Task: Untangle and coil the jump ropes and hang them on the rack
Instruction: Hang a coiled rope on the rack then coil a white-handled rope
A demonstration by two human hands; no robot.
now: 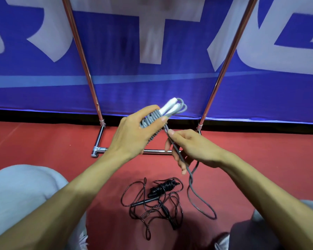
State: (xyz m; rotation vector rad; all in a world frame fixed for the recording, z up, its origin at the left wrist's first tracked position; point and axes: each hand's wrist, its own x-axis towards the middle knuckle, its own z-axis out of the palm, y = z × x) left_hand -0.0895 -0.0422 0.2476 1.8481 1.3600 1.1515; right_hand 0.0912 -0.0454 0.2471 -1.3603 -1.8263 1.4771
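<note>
You are facing a blue banner (119,96) that is filling the whole background, with big white characters (151,42) running across it and a paler blue stripe (152,78) crossing lower down. A black strip (43,115) is edging its foot. A red floor (43,141) is spreading out beneath you, catching soft, even light.

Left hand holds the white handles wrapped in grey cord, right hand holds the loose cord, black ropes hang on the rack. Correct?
No. The head view shows the black ropes lying tangled on the red floor, not on the rack. The rest holds: left hand grips the wrapped handles, right hand holds the loose grey cord.
</note>
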